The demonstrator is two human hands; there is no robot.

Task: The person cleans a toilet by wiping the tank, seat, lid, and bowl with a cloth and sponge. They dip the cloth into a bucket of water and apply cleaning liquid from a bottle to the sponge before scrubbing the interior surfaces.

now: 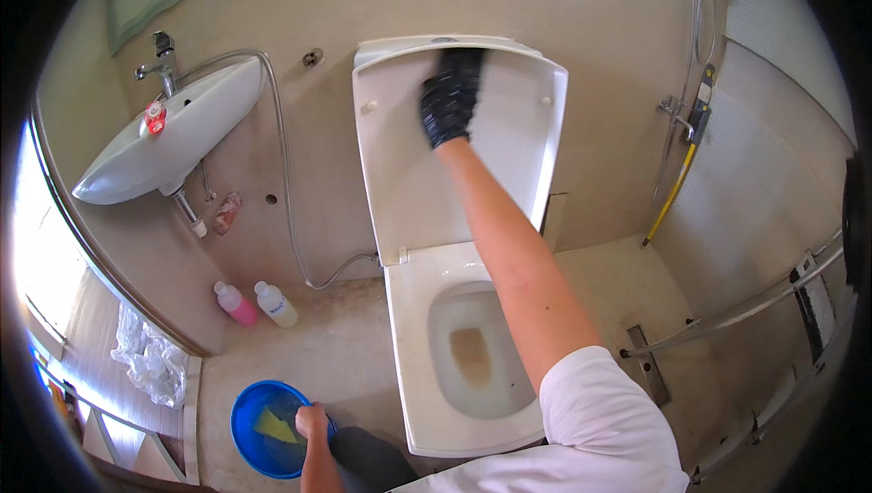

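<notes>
My right hand (449, 98), in a wet black glove, is blurred against the inner face of the raised toilet lid (398, 166), close to its top edge. Whether anything is under its fingers cannot be seen. My bare left hand (311, 421) is closed on the rim of a blue bucket (240, 418) on the floor at lower left. Inside the bucket, a yellow cloth or sponge (275, 427) lies in water. Below the lid, the white toilet bowl (443, 350) is uncovered, with brownish water (470, 357) at its bottom.
At left, a wall sink (204, 118) carries a faucet (163, 67). A grey hose (281, 118) hangs beside the toilet. Two bottles, pink (236, 303) and pale yellow (276, 303), stand by the wall. A yellow-handled pole (671, 196) leans in the right corner, near a floor drain (648, 365).
</notes>
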